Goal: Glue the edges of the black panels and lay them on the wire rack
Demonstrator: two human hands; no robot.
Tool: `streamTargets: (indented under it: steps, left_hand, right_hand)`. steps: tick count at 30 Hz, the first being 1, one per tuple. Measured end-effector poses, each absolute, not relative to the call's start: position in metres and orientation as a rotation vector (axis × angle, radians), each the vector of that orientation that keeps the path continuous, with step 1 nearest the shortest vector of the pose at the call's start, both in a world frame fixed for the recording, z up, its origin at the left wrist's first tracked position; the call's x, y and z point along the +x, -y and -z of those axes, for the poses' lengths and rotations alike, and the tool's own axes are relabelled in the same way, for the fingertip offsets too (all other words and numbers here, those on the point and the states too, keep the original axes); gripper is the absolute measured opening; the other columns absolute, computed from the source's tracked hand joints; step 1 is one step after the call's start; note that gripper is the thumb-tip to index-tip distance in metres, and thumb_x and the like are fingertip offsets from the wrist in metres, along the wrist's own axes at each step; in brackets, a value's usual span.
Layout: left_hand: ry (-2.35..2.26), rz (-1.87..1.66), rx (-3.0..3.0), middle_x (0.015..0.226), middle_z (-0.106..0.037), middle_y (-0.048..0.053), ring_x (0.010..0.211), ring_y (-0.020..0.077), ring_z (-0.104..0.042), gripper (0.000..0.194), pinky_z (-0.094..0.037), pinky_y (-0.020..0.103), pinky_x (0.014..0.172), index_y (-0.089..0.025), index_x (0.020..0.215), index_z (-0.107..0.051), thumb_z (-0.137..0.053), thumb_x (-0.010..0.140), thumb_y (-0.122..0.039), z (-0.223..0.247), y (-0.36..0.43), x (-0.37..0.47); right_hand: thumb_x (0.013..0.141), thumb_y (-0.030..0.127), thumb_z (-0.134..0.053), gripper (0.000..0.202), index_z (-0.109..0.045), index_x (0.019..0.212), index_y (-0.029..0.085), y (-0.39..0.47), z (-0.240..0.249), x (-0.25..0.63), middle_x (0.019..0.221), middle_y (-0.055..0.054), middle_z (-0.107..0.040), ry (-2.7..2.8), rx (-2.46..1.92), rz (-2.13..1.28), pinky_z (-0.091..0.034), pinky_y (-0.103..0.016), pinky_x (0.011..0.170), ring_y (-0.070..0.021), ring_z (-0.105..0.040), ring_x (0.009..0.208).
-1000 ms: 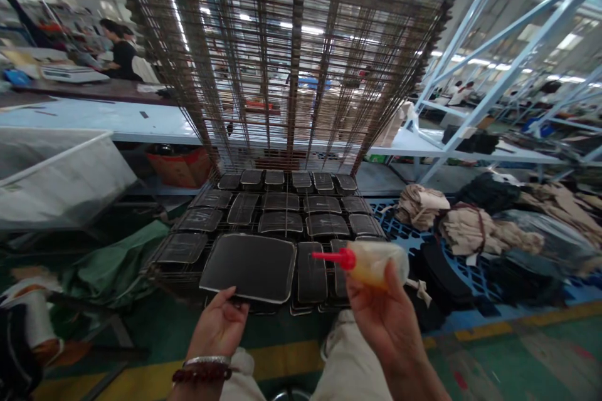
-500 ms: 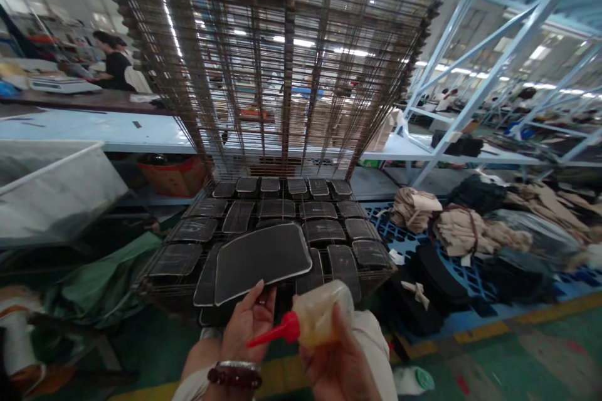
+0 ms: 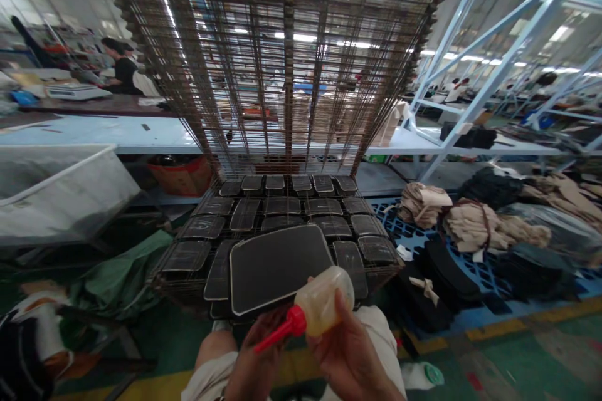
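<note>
My right hand (image 3: 345, 341) is wrapped round a clear squeeze bottle (image 3: 324, 301) of yellowish liquid, tipped so its red nozzle (image 3: 279, 332) points down to the left. My left hand (image 3: 258, 351) is at the lower edge of a large black panel (image 3: 279, 269) with a pale rim, gripping it there; the nozzle and shadow partly hide its fingers. The panel lies slanted over the front of a wire rack (image 3: 162, 279). Rows of smaller dark pieces with pale edges, such as one black piece (image 3: 188, 255), lie on the rack behind it.
Stacked wire racks (image 3: 286, 62) stand raised behind. A white bin (image 3: 70, 188) and green cloth (image 3: 122, 269) are at left. Beige bundles (image 3: 423, 203) and black pieces (image 3: 442, 276) lie on a blue pallet at right. A bottle with a green cap (image 3: 430, 374) is on the floor.
The black panel has shifted right and turned more level, its lower edge nearer me. My left hand has moved slightly right with it. The bottle stays in my right hand, and the view has shifted slightly.
</note>
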State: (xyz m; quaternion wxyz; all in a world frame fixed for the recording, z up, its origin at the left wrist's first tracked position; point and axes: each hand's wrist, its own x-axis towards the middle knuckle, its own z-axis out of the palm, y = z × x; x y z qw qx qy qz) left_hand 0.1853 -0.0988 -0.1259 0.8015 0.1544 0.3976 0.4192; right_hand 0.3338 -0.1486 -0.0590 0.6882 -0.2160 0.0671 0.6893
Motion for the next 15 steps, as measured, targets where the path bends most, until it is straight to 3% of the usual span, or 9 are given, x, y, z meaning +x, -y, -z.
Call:
streamTargets:
  steps: [4, 9, 12, 15]
  left_hand:
    - [-1.015, -0.858, 0.421, 0.101, -0.08, 0.015, 0.09, 0.0283, -0.075, 0.02, -0.061, 0.039, 0.082, -0.015, 0.094, -0.078, -0.076, 0.074, -0.011, 0.132, 0.077, 0.129]
    - [-0.919, -0.722, 0.489, 0.095, -0.078, 0.021, 0.081, 0.0285, -0.076, 0.023, -0.061, 0.04, 0.076, -0.007, 0.101, -0.074, -0.062, 0.09, -0.022, 0.084, 0.037, 0.097]
    - [-0.889, -0.59, 0.602, 0.097, -0.078, 0.025, 0.082, 0.0302, -0.076, 0.027, -0.061, 0.037, 0.073, -0.002, 0.107, -0.072, -0.071, 0.081, -0.01, 0.045, 0.031, 0.104]
    - [-0.878, -0.524, 0.578, 0.1, -0.079, 0.02, 0.088, 0.0301, -0.077, 0.051, -0.061, 0.034, 0.074, -0.006, 0.112, -0.071, -0.074, 0.065, 0.014, 0.021, 0.034, 0.121]
  right_hand:
    - [0.074, 0.03, -0.089, 0.045, -0.071, 0.111, 0.01, 0.159, 0.042, 0.371, 0.105, -0.015, -0.078, -0.11, -0.664, -1.635, -0.064, -0.028, 0.065, -0.0252, -0.077, 0.086]
    - [0.081, 0.028, -0.083, 0.041, -0.069, 0.113, 0.007, 0.16, 0.03, 0.402, 0.103, -0.015, -0.078, 0.091, -0.795, -1.713, -0.063, -0.027, 0.065, -0.0247, -0.077, 0.085]
    - [0.082, 0.03, -0.081, 0.039, -0.069, 0.112, 0.008, 0.154, 0.023, 0.406, 0.101, -0.015, -0.078, 0.216, -0.809, -1.753, -0.063, -0.029, 0.066, -0.0251, -0.077, 0.085]
    - [0.083, 0.03, -0.08, 0.039, -0.069, 0.113, 0.008, 0.149, 0.019, 0.406, 0.099, -0.014, -0.078, 0.277, -0.819, -1.76, -0.062, -0.03, 0.072, -0.0234, -0.076, 0.083]
